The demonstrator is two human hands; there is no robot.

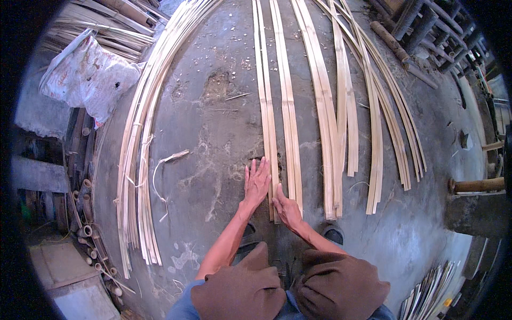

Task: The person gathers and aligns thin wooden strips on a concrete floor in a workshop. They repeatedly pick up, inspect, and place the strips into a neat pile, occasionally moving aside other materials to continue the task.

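Two long pale bamboo strips (265, 101) lie side by side on the floor between my hands, their near ends just in front of my feet. My left hand (257, 180) rests along their left side, fingers stretched out and lying flat. On the right side of the same strips, lower down, is my right hand (288, 209), with its index finger extended and thumb against the strips. Its other fingers are partly hidden; it appears to hold nothing. Another bamboo pair (288, 117) runs close beside my right hand.
More bamboo strips (321, 101) fan out to the right, some crossing. A tied bundle of strips (137, 133) lies left. A white sack (90, 72), bamboo poles (85, 186) and a wooden rack (426, 26) line the sides. Cut strips (431, 290) lie at lower right.
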